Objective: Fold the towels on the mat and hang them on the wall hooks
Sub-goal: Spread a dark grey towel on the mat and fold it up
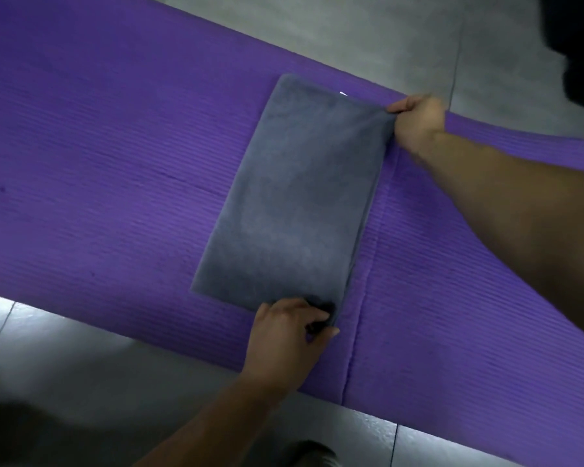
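Grey floor tiles [64,365] carry a purple mat [98,163]; left hand [284,328] and right hand [417,121] each pinch opposite corners of the folded grey towel [294,197].

**Folded grey towel on the purple mat**

A grey towel [294,197], folded into a long narrow rectangle, lies flat on the ribbed purple mat [98,146], running from its near edge toward its far edge. The towel's two right-hand corners are bunched.

Left grip [290,326] near, right grip [417,117] far, arm outstretched, both in a pinch on towel [297,197] corners.
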